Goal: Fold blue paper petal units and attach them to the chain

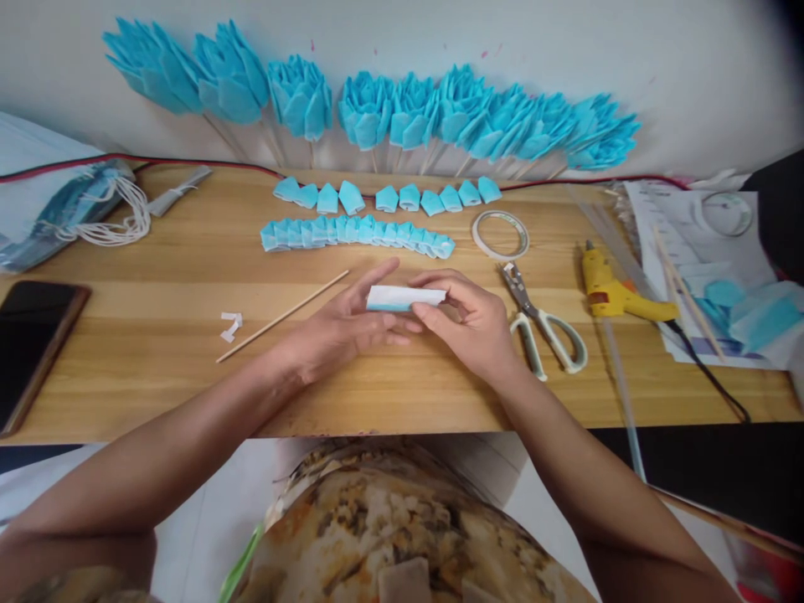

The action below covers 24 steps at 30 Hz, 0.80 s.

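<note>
A folded strip of white and light-blue fabric-like material is held level over the wooden table. My right hand pinches its right end, thumb in front and fingers behind. Around the strip's left end, my left hand has its fingers stretched and apart; whether it touches the strip I cannot tell. Just beyond my hands lies a row of overlapping folded blue pieces, with a looser row of pointed blue pieces behind it. A thin wooden stick rests left of my left hand. Scissors lie beside my right hand.
Blue fabric flowers on sticks lean along the wall. A tape roll and a yellow glue gun with a black cord are at right, near papers. At left are a phone, white paper scraps and white cords.
</note>
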Available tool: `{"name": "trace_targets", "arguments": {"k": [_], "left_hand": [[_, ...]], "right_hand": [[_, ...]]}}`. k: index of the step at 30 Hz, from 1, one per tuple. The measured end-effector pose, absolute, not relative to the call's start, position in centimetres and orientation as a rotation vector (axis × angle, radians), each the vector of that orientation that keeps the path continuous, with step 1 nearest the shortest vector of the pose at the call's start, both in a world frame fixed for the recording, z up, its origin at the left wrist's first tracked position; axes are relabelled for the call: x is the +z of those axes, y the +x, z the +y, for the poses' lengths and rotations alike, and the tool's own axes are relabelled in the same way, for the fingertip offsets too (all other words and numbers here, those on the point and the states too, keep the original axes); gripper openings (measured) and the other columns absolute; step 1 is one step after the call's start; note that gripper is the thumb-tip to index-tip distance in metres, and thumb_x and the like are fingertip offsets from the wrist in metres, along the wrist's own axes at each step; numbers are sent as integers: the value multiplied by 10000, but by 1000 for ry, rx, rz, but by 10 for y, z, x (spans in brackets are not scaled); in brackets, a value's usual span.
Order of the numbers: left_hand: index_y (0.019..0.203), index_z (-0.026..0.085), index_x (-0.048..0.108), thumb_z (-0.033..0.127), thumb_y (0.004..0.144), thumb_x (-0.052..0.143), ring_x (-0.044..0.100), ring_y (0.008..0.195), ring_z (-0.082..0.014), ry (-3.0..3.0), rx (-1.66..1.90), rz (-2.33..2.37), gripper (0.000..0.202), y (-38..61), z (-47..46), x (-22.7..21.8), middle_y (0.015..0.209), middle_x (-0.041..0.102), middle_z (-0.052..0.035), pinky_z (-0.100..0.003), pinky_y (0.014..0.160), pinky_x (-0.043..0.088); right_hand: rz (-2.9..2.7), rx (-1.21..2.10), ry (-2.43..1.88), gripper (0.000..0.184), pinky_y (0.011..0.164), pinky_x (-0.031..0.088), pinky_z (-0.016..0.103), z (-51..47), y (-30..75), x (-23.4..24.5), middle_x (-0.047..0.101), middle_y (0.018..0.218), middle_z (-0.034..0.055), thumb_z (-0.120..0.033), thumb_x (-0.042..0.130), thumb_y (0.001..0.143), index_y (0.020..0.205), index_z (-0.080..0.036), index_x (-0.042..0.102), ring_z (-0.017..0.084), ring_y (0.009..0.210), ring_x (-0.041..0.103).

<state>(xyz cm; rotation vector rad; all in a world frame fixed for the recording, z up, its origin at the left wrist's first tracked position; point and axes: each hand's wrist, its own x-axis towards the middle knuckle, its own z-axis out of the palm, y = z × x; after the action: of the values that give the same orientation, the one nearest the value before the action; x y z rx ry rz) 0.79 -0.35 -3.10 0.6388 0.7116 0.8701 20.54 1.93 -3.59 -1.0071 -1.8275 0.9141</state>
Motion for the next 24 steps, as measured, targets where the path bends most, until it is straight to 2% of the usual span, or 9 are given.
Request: {"name": "trace_targets", "arguments": {"k": [3, 5, 7, 9, 17, 21, 24], "left_hand": [[1196, 180, 647, 313, 742, 867, 691, 744, -157, 818, 937, 883, 522, 7, -1, -34, 896, 733, -41, -268, 660, 551], [962, 144, 698, 387, 744, 860, 623, 627, -117, 938, 967, 976, 365, 6, 0, -35, 780, 698, -18, -235, 566, 511], [796, 134, 693, 449, 763, 831, 573, 559, -98, 1015, 971, 1042, 346, 5, 0, -35, 684, 662, -8, -222, 521, 477], [713, 134, 682, 479, 778, 809, 550, 526, -89, 1046, 969, 1084, 373, 5, 0, -34, 633, 645, -6, -216, 507, 457], [688, 140, 696, 390, 781, 815, 529, 520, -79, 1009, 1119, 1110, 291, 6, 1, -33, 611, 643, -5, -209, 517, 425], [848, 160, 729, 414, 728, 865, 599, 638, -112, 768, 1153, 891, 312, 10, 1, -36, 722, 685, -15, -226, 571, 464], [824, 137, 726, 432, 705, 882, 618, 700, -131, 700, 1028, 815, 355, 13, -1, -37, 793, 696, -44, -253, 609, 477]], "right_hand": [[-1723, 992, -1055, 62, 778, 536, 300, 19, 206, -37, 749, 933, 15, -226, 703, 846, 906, -213, 714, 158, 843, 678], [-1682, 1047, -1081, 60, 737, 526, 287, 19, 206, -36, 729, 836, -10, -237, 710, 833, 887, -211, 712, 139, 751, 650], [-1662, 1091, -1090, 55, 713, 513, 274, 19, 205, -36, 711, 795, -23, -250, 712, 827, 863, -209, 707, 128, 720, 629], [-1650, 1124, -1089, 56, 700, 499, 265, 19, 205, -36, 699, 786, -27, -259, 714, 825, 842, -208, 699, 123, 716, 617], [-1651, 1128, -1101, 64, 681, 468, 265, 19, 202, -36, 675, 766, -22, -265, 706, 828, 843, -203, 706, 119, 695, 579], [-1582, 1136, -1108, 86, 634, 459, 250, 21, 198, -34, 663, 749, -25, -278, 713, 817, 852, -201, 699, 113, 670, 564], [-1575, 1150, -1094, 127, 654, 482, 257, 21, 194, -35, 682, 788, -18, -281, 709, 823, 923, -204, 700, 121, 698, 588]]}}
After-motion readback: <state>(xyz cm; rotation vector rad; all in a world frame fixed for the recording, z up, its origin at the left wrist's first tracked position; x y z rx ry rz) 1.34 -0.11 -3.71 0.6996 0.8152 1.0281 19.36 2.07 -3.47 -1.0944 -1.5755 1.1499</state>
